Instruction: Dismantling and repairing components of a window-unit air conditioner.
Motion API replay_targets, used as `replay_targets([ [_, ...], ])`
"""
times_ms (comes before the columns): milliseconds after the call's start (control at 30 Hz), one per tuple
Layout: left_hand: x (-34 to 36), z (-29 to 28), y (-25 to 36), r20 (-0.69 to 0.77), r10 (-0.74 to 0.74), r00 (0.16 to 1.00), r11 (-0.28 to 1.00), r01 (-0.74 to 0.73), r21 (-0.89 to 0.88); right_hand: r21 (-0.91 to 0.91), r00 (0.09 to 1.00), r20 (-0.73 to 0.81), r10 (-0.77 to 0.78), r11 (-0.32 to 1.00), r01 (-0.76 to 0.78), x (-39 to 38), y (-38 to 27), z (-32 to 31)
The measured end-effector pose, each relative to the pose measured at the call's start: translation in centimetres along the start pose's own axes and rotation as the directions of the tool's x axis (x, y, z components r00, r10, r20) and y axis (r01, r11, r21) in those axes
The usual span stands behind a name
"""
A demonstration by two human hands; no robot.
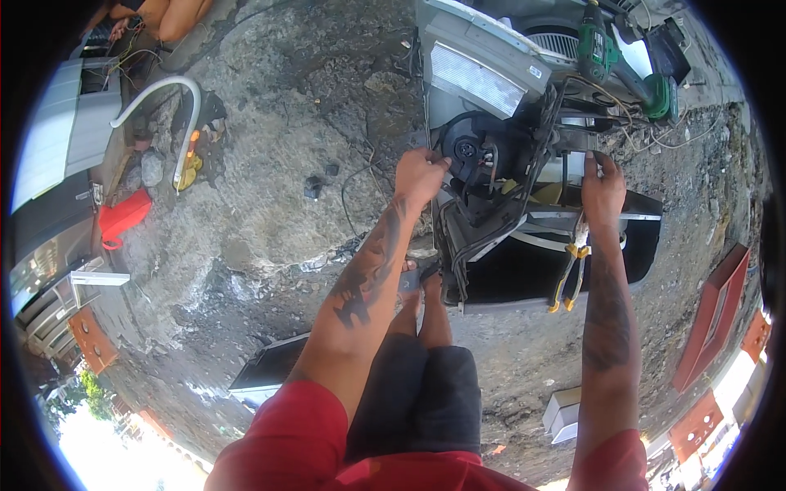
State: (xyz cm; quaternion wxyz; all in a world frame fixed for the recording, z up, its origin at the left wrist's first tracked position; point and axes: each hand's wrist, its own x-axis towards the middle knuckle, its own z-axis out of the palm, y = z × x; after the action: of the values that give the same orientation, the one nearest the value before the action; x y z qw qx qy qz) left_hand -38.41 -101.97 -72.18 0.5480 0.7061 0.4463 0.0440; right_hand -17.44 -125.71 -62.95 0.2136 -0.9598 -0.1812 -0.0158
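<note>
My left hand (420,173) is closed in a pinch at the left edge of an opened appliance, next to a round black plastic housing (465,147). What its fingers hold is too small to make out. On the appliance's other side, my right hand (604,186) has its fingers bent together beside a pale flat part (565,167); their grip is partly hidden. Just below that hand, pliers with yellow-and-grey handles (568,278) hang against a black panel (524,270). Dark cables and frame pieces (524,192) lie between my hands. A finned metal block (476,78) sits above the housing.
A green cordless drill (597,53) rests at the far right of the appliance. Left on the rough ground are a bent white hose (192,98), an orange-handled tool (193,147) and a red pouch (124,217). Another person's bare limb (176,18) shows far left.
</note>
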Motion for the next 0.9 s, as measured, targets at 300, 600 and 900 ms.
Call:
replay_targets([
  [300, -2.4, 0.2, 1.9, -0.078, 0.114, 0.990, 0.985, -0.103, 0.140, -0.234, 1.000, -0.009, 0.016, 0.972, -0.017, 0.4, 4.9, -1.4],
  [600, -1.9, 1.4, 2.8, -0.081, 0.088, 0.993, 0.967, -0.065, 0.248, -0.270, 0.976, 0.094, 0.196, 0.949, -0.165, 0.3, 4.0, -1.6],
  [900, -1.9, -0.1, 1.5, -0.171, 0.135, 0.976, 0.991, -0.133, 0.025, -0.282, 0.964, 0.113, 0.241, 0.938, -0.202, 0.2, 2.4, -1.8],
])
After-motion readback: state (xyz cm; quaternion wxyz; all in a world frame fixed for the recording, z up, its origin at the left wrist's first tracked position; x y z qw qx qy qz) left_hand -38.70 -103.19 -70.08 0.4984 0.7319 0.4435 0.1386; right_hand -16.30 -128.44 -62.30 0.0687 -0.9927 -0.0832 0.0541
